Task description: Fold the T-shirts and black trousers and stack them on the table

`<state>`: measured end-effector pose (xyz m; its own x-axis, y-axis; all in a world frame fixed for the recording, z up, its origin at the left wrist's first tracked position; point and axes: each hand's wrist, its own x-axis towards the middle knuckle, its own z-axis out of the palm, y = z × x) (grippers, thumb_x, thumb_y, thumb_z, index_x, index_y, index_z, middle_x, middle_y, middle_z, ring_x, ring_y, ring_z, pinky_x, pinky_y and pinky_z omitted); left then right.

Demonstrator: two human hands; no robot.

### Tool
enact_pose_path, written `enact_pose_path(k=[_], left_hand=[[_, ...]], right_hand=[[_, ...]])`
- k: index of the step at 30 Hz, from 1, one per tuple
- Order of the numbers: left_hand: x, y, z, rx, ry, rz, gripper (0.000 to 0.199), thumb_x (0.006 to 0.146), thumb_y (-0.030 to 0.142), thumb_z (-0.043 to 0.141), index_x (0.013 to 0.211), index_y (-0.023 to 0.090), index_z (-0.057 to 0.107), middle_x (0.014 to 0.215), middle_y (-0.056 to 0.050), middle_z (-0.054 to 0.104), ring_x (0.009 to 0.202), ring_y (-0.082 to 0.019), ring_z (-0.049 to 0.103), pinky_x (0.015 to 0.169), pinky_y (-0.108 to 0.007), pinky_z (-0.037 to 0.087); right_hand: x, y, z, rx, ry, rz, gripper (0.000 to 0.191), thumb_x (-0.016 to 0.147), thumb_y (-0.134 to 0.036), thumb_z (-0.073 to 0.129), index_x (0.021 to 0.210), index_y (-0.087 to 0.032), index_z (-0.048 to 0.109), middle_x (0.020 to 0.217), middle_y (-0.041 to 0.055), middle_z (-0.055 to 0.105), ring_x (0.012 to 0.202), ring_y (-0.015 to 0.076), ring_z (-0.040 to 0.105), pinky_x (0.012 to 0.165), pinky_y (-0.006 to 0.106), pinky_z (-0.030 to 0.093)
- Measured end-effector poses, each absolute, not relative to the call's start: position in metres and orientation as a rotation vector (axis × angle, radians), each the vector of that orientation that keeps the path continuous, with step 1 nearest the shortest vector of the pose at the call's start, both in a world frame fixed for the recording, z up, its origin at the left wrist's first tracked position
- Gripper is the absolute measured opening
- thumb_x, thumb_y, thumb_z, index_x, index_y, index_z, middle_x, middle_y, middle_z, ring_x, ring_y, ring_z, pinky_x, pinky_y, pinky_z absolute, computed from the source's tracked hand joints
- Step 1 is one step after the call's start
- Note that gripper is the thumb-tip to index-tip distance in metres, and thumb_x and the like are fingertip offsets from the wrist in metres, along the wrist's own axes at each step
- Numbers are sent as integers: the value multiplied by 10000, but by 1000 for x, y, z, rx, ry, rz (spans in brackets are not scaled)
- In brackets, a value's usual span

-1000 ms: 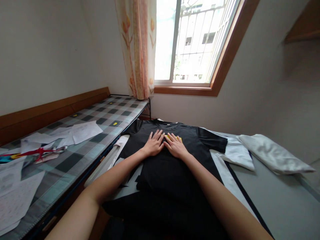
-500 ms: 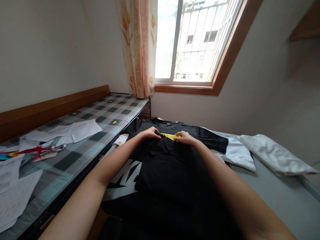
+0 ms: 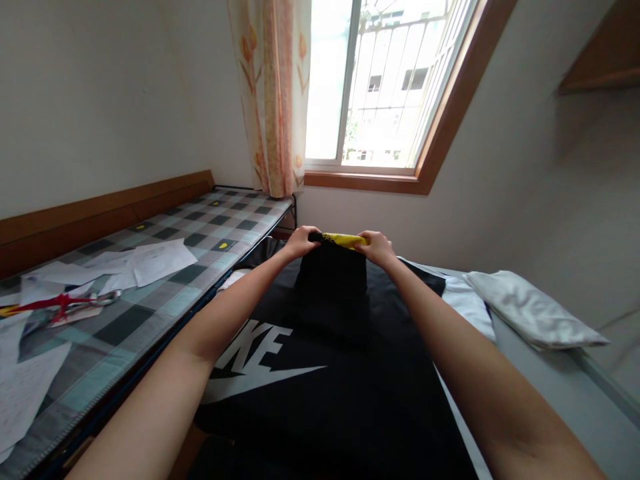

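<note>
Both hands hold up a black garment with a yellow patch (image 3: 345, 241) along its top edge; its exact kind does not show. My left hand (image 3: 301, 243) pinches the black left corner, and my right hand (image 3: 376, 248) grips the yellow right end. The garment hangs between them, its lower part merging with the dark cloth below. Beneath lies a black T-shirt (image 3: 340, 393) spread flat, with large pale lettering and a swoosh on its front. My hands cover the collar area of that T-shirt.
White cloth (image 3: 467, 303) lies under the shirt's right sleeve, beside a white pillow (image 3: 535, 310). On the left is a checked mattress (image 3: 200, 230) with papers (image 3: 163, 260) and a red-handled item (image 3: 60, 301). A curtain (image 3: 275, 100) and barred window (image 3: 390, 87) are behind.
Both hands have lifted the garment up and away from me, so it now hangs down. More of the lettering and swoosh on the T-shirt beneath shows. The view has shifted slightly right.
</note>
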<state>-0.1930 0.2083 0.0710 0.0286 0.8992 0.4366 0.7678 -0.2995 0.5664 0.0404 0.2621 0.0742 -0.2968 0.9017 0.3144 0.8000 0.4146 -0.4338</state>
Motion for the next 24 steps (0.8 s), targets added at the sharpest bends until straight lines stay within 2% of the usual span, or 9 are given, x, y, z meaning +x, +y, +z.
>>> enact_pose_path(k=[5, 8, 12, 16, 20, 24], left_hand=[[-188, 178, 77, 2476, 1689, 1132, 175, 784, 175, 609, 953, 179, 654, 985, -53, 651, 953, -204, 584, 882, -329, 436], [-191, 144, 52, 2717, 1630, 928, 181, 798, 132, 566, 958, 187, 628, 1040, -65, 618, 1010, -218, 535, 920, -354, 388], [-198, 106, 9, 2865, 1479, 577, 225, 785, 66, 515, 925, 205, 621, 1039, -66, 611, 1002, -214, 517, 923, -351, 368], [-197, 91, -11, 2805, 1643, 658, 314, 778, 64, 531, 1033, 224, 620, 1106, -71, 587, 1052, -228, 497, 918, -364, 378], [-195, 90, -7, 2751, 1810, 834, 298, 793, 92, 558, 1053, 212, 640, 1065, -83, 587, 989, -236, 497, 858, -373, 389], [-197, 88, -5, 2892, 1637, 783, 234, 807, 69, 551, 953, 209, 669, 969, -60, 606, 921, -206, 502, 818, -345, 382]], right_hand=[[60, 224, 91, -1123, -2218, -88, 202, 873, -265, 539, 987, -202, 693, 1004, 81, 657, 971, 253, 560, 904, 406, 342], [74, 179, 67, -894, -2357, -207, 221, 898, -240, 504, 1036, -210, 673, 1002, 87, 636, 969, 248, 523, 917, 399, 303], [85, 128, 20, -689, -2583, -223, 250, 898, -202, 498, 1094, -231, 652, 1015, 85, 628, 960, 248, 500, 901, 393, 310], [88, 111, -2, -752, -2542, -203, 310, 871, -161, 514, 1156, -212, 626, 1052, 104, 617, 967, 261, 497, 880, 389, 339], [90, 113, 2, -826, -2408, -244, 212, 884, -201, 518, 1050, -217, 649, 993, 94, 618, 940, 254, 500, 865, 387, 345], [91, 111, -1, -702, -2456, -247, 76, 835, -220, 594, 894, -196, 635, 910, 74, 604, 881, 233, 502, 829, 366, 357]])
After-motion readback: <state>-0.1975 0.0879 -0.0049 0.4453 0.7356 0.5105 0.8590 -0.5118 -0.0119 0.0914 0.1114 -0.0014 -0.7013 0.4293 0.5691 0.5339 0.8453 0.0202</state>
